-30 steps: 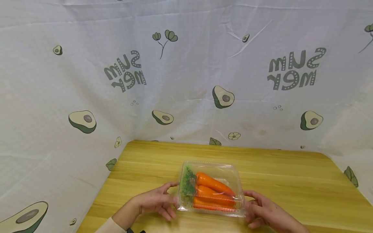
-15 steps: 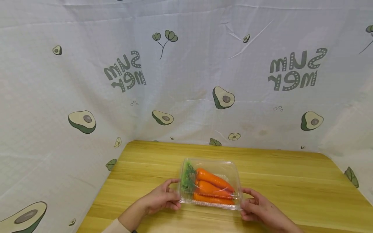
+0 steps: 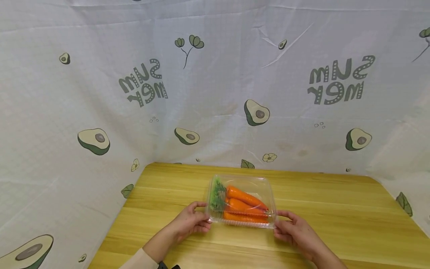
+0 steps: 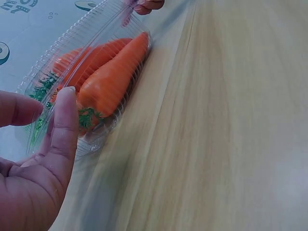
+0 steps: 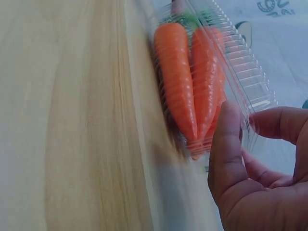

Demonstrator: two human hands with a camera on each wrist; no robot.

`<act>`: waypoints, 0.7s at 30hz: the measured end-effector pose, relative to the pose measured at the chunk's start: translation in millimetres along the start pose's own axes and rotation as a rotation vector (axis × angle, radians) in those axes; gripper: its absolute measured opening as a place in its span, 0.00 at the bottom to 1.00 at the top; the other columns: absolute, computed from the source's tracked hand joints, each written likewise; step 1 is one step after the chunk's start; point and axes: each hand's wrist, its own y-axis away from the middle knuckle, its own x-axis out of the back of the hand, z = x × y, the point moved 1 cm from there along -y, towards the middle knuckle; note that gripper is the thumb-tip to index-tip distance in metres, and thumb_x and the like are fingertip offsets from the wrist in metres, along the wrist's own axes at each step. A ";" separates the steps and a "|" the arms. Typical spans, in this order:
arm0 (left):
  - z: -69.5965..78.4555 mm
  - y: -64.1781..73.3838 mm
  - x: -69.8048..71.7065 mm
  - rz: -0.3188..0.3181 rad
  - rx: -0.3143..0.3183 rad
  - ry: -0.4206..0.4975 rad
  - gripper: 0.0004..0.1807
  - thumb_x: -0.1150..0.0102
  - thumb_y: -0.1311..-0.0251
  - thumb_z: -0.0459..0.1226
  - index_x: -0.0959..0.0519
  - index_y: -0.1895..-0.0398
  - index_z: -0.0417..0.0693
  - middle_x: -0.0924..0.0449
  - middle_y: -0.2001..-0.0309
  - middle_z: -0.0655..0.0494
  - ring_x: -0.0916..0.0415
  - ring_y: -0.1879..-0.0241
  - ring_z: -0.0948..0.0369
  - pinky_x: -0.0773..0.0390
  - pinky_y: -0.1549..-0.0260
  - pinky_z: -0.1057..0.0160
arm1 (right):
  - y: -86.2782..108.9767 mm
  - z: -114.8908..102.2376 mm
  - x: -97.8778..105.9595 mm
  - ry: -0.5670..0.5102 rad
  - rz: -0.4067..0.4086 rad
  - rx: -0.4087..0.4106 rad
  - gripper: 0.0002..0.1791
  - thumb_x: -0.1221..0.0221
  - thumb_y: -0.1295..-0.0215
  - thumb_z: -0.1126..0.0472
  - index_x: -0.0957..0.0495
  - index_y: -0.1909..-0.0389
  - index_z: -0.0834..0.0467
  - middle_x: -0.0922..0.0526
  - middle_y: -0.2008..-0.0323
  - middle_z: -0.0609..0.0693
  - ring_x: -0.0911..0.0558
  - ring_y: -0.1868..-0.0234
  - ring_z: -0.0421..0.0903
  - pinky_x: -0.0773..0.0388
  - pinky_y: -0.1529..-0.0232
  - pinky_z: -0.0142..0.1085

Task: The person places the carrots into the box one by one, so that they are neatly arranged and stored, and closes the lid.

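Note:
A clear plastic clamshell box (image 3: 265, 186) with its lid down lies between my hands in the head view. Inside are 3 orange carrots (image 3: 246, 198), their green leafy tops (image 3: 217, 196) toward the left end. My left hand (image 3: 189, 222) pinches the box's near left corner; in the left wrist view its thumb (image 4: 65, 120) and forefinger lie on either side of the rim. At the near right corner, my right hand (image 3: 293, 229) pinches the rim the same way, as the right wrist view shows with the thumb (image 5: 226, 144) nearest the camera.
A wood-grain table (image 3: 336, 209) extends around the box on every side. Behind it and to the left hangs a pale curtain (image 3: 215, 93) printed with avocados and mirrored lettering. A light sleeve (image 3: 141, 259) covers the left forearm.
Both hands have closed in on the box's near corners and now grip them. Box and hands together have moved away from me, toward the back of the table.

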 end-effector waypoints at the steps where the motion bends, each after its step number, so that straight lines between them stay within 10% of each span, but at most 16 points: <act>1: 0.1 -0.8 -0.3 0.003 -0.003 -0.001 0.37 0.43 0.31 0.35 0.48 0.24 0.35 0.17 0.63 0.49 0.16 0.69 0.64 0.15 0.64 0.67 | -0.5 0.1 0.0 -0.004 0.011 -0.004 0.35 0.46 0.23 0.60 0.50 0.26 0.72 0.15 0.61 0.49 0.13 0.59 0.41 0.14 0.53 0.34; 21: 1.3 -5.1 -2.8 0.017 -0.054 -0.006 0.31 0.45 0.31 0.29 0.46 0.30 0.32 0.17 0.70 0.56 0.18 0.73 0.67 0.17 0.69 0.70 | -1.4 -0.9 4.5 -0.133 -0.059 0.038 0.23 0.44 0.25 0.65 0.38 0.34 0.61 0.11 0.61 0.48 0.12 0.58 0.39 0.14 0.54 0.32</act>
